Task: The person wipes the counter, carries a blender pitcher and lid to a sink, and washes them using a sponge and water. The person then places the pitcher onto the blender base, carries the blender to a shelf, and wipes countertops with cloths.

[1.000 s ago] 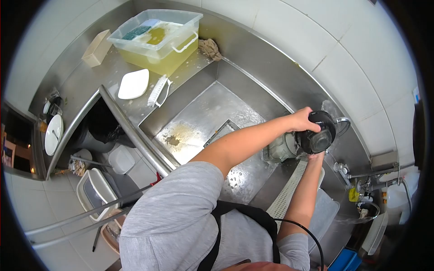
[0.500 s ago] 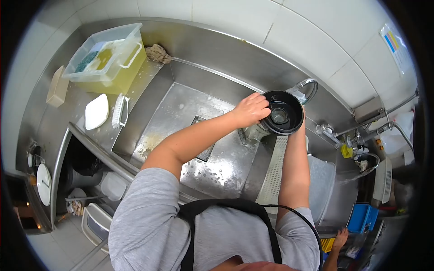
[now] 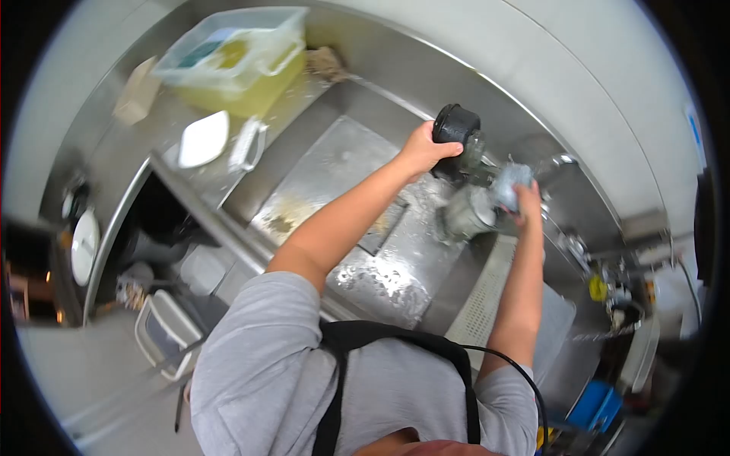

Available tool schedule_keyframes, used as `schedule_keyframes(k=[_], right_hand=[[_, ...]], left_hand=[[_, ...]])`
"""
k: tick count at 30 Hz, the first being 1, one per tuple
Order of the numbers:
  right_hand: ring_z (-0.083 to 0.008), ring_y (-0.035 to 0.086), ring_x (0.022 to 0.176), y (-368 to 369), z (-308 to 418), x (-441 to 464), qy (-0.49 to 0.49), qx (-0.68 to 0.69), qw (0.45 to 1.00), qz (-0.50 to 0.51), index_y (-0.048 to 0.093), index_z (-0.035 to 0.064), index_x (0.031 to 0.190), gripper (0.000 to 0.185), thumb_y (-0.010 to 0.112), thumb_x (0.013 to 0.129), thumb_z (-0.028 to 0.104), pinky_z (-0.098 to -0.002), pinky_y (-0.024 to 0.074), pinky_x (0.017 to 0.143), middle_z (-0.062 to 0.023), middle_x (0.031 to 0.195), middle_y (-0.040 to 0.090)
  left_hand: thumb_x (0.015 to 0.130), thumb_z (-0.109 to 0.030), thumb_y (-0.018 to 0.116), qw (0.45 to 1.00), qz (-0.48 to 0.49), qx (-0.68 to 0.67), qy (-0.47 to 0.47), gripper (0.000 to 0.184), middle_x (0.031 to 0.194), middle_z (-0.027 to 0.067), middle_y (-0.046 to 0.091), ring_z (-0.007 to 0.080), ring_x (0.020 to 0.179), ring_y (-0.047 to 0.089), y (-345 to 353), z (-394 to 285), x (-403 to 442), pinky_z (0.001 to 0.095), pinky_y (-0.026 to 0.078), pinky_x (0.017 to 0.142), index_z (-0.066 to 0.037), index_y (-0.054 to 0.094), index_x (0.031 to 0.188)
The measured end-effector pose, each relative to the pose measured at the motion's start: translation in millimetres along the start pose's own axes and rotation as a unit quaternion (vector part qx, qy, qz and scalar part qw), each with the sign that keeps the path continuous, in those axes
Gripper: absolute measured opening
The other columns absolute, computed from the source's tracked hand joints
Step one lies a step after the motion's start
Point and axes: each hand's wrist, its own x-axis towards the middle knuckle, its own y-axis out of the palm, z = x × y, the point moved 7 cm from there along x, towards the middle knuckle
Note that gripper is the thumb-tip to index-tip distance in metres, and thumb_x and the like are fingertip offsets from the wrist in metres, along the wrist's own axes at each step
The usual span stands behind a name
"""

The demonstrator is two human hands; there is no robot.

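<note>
Left hand (image 3: 427, 150) gripped a black cup-shaped part (image 3: 455, 126), up over the sink (image 3: 338, 163), near its back wall. Right hand (image 3: 526, 201) was closed on a pale blue pad (image 3: 512, 181), blurred; cloth or sponge, couldn't tell. Clear jug (image 3: 468, 214) sat in the sink, just beside the right hand. Tub (image 3: 258, 97) of yellow liquid stood on the tabletop (image 3: 171, 144), left.

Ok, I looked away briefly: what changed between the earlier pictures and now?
The left hand has moved the black piece leftward, away from the tap. The right hand, mostly hidden before, now shows apart from it, holding a bluish pad. The tub and brush stayed put.
</note>
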Motion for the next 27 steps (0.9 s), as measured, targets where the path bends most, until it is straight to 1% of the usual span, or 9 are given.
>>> schedule_keyframes(k=[3, 6, 11, 12, 15, 16, 19, 20, 27], right_hand=[[-0.0179, 0.053, 0.062, 2.6, -9.1, 14.7, -0.080, 0.008, 0.997, -0.015, 0.034, 0.0054, 0.113, 0.045, 0.046, 0.069, 0.007, -0.0295, 0.0443, 0.046, -0.0099, 0.082, 0.052], [-0.0169, 0.053, 0.064, 0.2, -19.7, 17.7, -0.075, -0.070, 0.990, -0.095, 0.030, 0.0028, 0.120, 0.053, 0.046, 0.069, 0.009, -0.0306, 0.0433, 0.050, -0.0107, 0.084, 0.052], [-0.0176, 0.051, 0.063, -24.1, -47.3, 70.2, -0.172, -0.177, 0.954, -0.172, 0.041, -0.0027, 0.111, 0.045, 0.045, 0.070, 0.016, -0.0316, 0.0420, 0.058, -0.0109, 0.081, 0.052], [-0.0180, 0.050, 0.069, -25.0, -41.8, 73.0, -0.238, -0.340, 0.893, -0.173, 0.048, -0.0046, 0.100, 0.039, 0.045, 0.070, 0.021, -0.0310, 0.0404, 0.062, -0.0115, 0.081, 0.052], [-0.0196, 0.050, 0.079, -24.3, -45.2, 49.0, -0.077, -0.042, 0.988, -0.130, 0.044, -0.0030, 0.103, 0.043, 0.046, 0.069, 0.023, -0.0331, 0.0409, 0.067, -0.0130, 0.089, 0.052], [-0.0186, 0.049, 0.077, -28.5, -44.7, 49.2, -0.090, -0.023, 0.984, -0.151, 0.047, 0.0035, 0.099, 0.041, 0.048, 0.069, 0.031, -0.0327, 0.0406, 0.061, -0.0084, 0.086, 0.052], [-0.0175, 0.049, 0.073, -30.2, -43.7, 9.5, 0.070, 0.048, 0.974, -0.209, 0.049, 0.0130, 0.096, 0.040, 0.049, 0.067, 0.041, -0.0305, 0.0385, 0.055, -0.0043, 0.082, 0.052], [-0.0197, 0.043, 0.088, -30.8, -48.4, 10.5, 0.108, 0.086, 0.974, -0.180, 0.043, 0.0199, 0.106, 0.049, 0.047, 0.066, 0.048, -0.0342, 0.0356, 0.058, -0.0024, 0.105, 0.046], [-0.0254, 0.043, 0.093, -25.0, -37.9, -6.7, 0.098, 0.160, 0.973, -0.136, 0.040, 0.0177, 0.110, 0.051, 0.044, 0.069, 0.047, -0.0386, 0.0414, 0.061, -0.0073, 0.107, 0.045]], left_hand=[[0.069, -0.011, 0.063, 0.975, -0.098, -0.197, -0.041, 0.029, 0.089, 0.0076, 0.057, 0.0173, 0.083, 0.055, -61.7, 2.2, -17.7, 0.0336, 0.044, 0.077, -0.003, 0.050, 0.094], [0.074, -0.019, 0.056, 0.934, -0.089, -0.340, -0.066, 0.027, 0.095, 0.0094, 0.057, 0.0224, 0.088, 0.055, -106.0, -3.6, -34.5, 0.0386, 0.043, 0.081, -0.004, 0.052, 0.096], [0.073, -0.020, 0.055, 0.921, -0.226, -0.317, 0.027, 0.033, 0.100, 0.0102, 0.054, 0.0238, 0.093, 0.051, -206.6, -51.6, -77.4, 0.0383, 0.038, 0.087, -0.003, 0.049, 0.100], [0.073, -0.021, 0.055, 0.914, -0.262, -0.307, 0.038, 0.033, 0.101, 0.0101, 0.054, 0.0238, 0.094, 0.051, -226.7, -64.2, -88.8, 0.0388, 0.037, 0.087, -0.003, 0.049, 0.101], [0.075, -0.024, 0.053, 0.896, -0.296, -0.319, 0.089, 0.034, 0.104, 0.0099, 0.053, 0.0246, 0.095, 0.051, -295.1, -92.7, -113.0, 0.0396, 0.036, 0.088, -0.003, 0.049, 0.102], [0.076, -0.027, 0.052, 0.883, -0.332, -0.311, 0.115, 0.035, 0.105, 0.0094, 0.053, 0.0249, 0.096, 0.050, -313.0, -103.5, -122.3, 0.0409, 0.036, 0.089, -0.004, 0.049, 0.102], [0.077, -0.035, 0.053, 0.863, -0.371, -0.314, 0.140, 0.036, 0.103, 0.0081, 0.054, 0.0260, 0.096, 0.050, -369.8, -117.8, -137.9, 0.0430, 0.036, 0.088, -0.009, 0.049, 0.102], [0.076, -0.039, 0.052, 0.867, -0.350, -0.328, 0.139, 0.039, 0.104, 0.0080, 0.053, 0.0273, 0.097, 0.050, -398.2, -110.9, -135.8, 0.0454, 0.036, 0.087, -0.011, 0.048, 0.103], [0.077, -0.043, 0.047, 0.847, -0.430, -0.312, 0.015, 0.043, 0.105, 0.0090, 0.052, 0.0263, 0.090, 0.054, -440.9, -83.6, -158.6, 0.0447, 0.045, 0.073, -0.014, 0.044, 0.108]])
